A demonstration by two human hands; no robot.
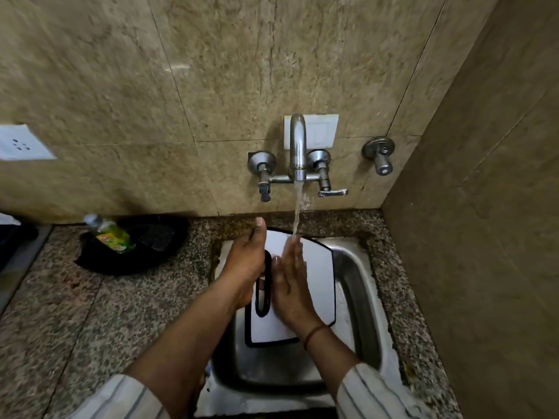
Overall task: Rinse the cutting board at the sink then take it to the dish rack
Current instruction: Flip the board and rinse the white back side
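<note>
Rinsing cutting board (314, 279) over sink (360, 285) under running tap (298, 146) | left hand (246, 261) grips board's handle edge | right hand (290, 285) flat, fingers open, on board

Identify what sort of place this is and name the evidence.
Most likely a home kitchen's washing-up corner: a steel sink set in a speckled stone counter, a wall tap running onto a white cutting board, and a dish soap bottle nearby.
</note>
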